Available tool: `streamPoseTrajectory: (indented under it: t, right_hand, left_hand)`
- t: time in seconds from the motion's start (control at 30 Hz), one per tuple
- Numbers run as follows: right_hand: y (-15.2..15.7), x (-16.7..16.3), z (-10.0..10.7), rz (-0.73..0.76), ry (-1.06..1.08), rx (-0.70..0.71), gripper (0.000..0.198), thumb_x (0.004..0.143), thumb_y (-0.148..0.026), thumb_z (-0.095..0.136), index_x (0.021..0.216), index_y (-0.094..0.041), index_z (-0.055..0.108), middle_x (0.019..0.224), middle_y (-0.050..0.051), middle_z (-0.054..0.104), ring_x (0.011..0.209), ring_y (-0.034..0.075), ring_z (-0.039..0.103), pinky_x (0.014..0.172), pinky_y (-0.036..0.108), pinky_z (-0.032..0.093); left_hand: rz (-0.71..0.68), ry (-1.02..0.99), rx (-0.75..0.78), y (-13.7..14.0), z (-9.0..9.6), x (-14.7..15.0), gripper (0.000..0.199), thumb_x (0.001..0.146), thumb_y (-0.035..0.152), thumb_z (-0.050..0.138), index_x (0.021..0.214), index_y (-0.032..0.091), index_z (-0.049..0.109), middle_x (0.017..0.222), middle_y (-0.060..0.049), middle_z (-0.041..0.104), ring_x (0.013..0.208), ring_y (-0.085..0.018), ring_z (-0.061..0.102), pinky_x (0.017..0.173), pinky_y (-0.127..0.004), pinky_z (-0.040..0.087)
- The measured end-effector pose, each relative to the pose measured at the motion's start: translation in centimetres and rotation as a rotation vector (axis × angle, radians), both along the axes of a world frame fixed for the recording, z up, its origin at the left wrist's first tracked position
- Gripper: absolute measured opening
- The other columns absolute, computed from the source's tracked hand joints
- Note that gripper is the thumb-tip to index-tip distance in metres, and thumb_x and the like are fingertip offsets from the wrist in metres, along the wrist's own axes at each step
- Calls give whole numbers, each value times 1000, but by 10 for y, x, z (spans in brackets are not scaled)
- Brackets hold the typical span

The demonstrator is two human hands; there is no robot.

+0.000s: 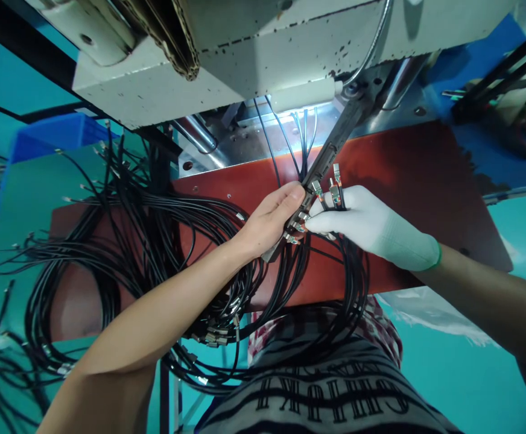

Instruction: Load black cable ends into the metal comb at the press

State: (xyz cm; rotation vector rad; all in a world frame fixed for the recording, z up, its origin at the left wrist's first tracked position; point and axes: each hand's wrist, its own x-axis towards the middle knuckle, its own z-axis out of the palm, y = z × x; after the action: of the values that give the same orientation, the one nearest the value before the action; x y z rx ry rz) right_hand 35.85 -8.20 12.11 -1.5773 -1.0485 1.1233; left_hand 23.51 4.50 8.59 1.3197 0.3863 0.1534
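**Hands meet at the fixture, cables to the left**

The left hand (272,223) and the right hand (371,226) touch at a slanted fixture (330,147) lying on the board (426,181). Terminals (335,187) stand between them. A cable bundle (122,241) spreads left across the board; the machine body (254,54) sits behind.

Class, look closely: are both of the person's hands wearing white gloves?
No: only the right hand wears a white glove; the left hand is bare.

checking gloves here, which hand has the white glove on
The right hand, pinching cable terminals. The left hand is bare and grips the metal bar.
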Motion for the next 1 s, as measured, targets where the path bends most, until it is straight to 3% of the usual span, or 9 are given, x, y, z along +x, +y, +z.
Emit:
streamPoseTrajectory:
  t: [0.43,0.5,0.6,0.73,0.87,1.0]
  right_hand:
    - [5,4,8,52,-22,-81,24,77,-15,57,55,-17,47,59,-1,46,60,11,41,56,27,31]
    - [3,3,4,42,-27,-48,21,79,-18,59,58,-17,53,62,-1,51,64,12,46,59,27,35]
    - [-1,2,-3,25,-46,20,19,81,-25,62,65,-16,61,70,1,59,72,15,53,67,28,40]
    - [-4,0,-13,-2,-99,53,21,84,-29,62,69,-14,65,72,1,63,71,14,55,66,26,41]
    - [-5,-1,-13,-6,-103,87,21,84,-27,64,70,-13,65,71,0,63,71,12,54,66,24,42]
    - [-6,-5,-12,-46,-47,52,24,83,-28,64,65,-13,61,62,-2,55,62,10,49,59,24,39]
  left_hand:
    - [-24,-12,1,-1,-1,0,39,89,56,54,78,18,50,65,2,48,50,-9,43,47,-23,39]
    - [-10,-36,86,-1,2,0,41,89,57,53,76,18,48,66,2,46,54,-9,41,50,-23,37]
    - [28,-90,359,-2,6,1,43,90,56,53,72,18,44,71,1,40,63,-10,38,58,-23,36]
    - [-22,-97,617,-2,8,0,38,95,51,45,76,18,40,72,2,35,65,-11,34,60,-24,33]
    - [-88,-92,689,1,7,-1,33,98,45,41,79,19,37,73,2,34,66,-11,33,59,-23,32]
    - [-150,-81,625,4,9,1,38,97,50,41,76,19,36,72,2,33,65,-10,32,58,-23,32]
